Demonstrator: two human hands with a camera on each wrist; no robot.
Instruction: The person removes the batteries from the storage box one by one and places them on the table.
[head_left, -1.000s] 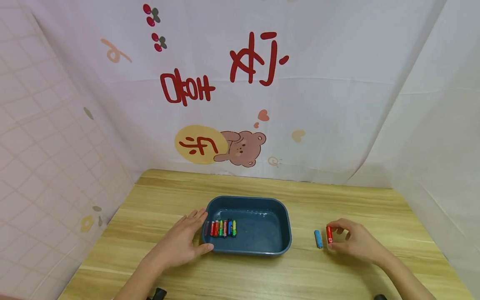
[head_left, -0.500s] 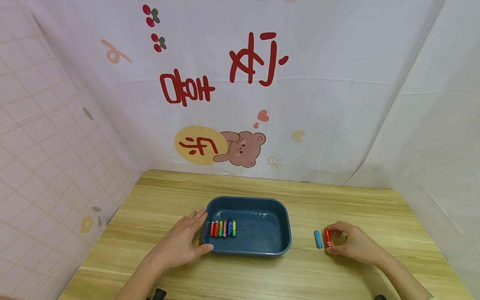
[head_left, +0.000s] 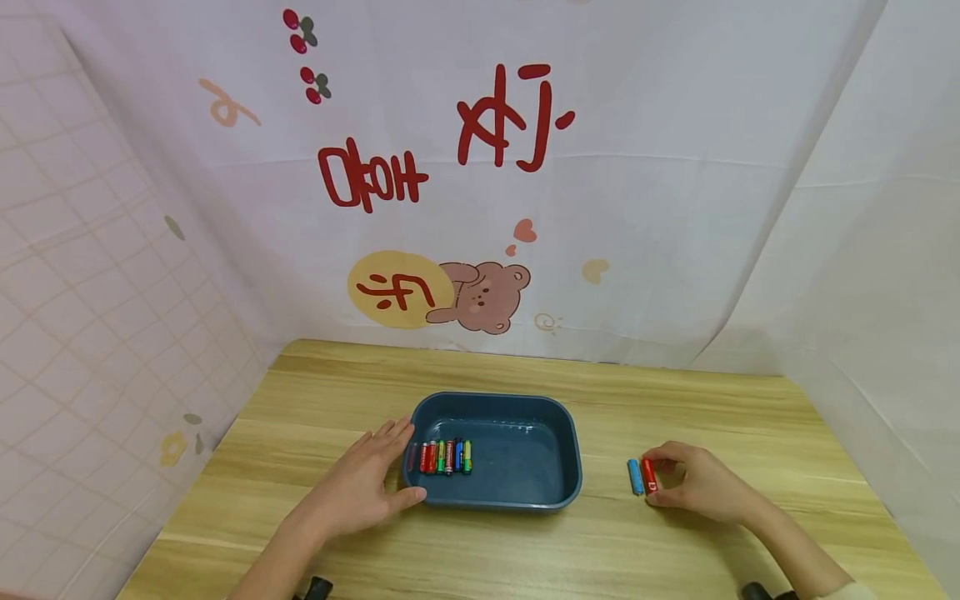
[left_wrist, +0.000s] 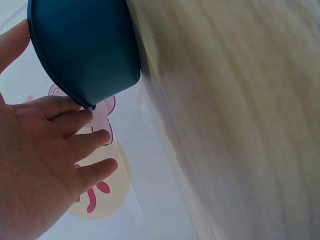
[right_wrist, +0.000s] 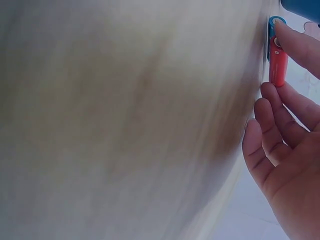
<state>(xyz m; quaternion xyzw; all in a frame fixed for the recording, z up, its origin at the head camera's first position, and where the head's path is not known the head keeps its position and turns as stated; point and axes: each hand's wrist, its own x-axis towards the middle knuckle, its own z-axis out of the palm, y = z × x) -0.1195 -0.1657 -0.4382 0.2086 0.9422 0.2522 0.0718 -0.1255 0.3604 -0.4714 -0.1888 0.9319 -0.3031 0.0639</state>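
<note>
My right hand point(head_left: 701, 485) pinches a red battery point(head_left: 649, 473) between thumb and fingers at the table's right side. Just left of it, side by side, lies a light blue battery point(head_left: 635, 477). In the right wrist view the thumb reaches over the ends of both, and the red battery point(right_wrist: 278, 67) stands out below it. My left hand point(head_left: 365, 477) rests with spread, fairly straight fingers against the left end of a dark blue tray point(head_left: 525, 471), thumb on the near corner of its rim. Inside, several batteries point(head_left: 447, 457) in red, green and blue form a row along the left.
The wood-grain table point(head_left: 525, 554) ends at a printed white cloth point(head_left: 645, 208) hanging behind it, with more cloth at both sides. Dark straps or mounts point(head_left: 318, 587) show near the wrists at the lower edge.
My right hand has moved slightly left, bringing the red battery from a gap's distance to close beside the light blue one. My left hand and the tray have stayed put.
</note>
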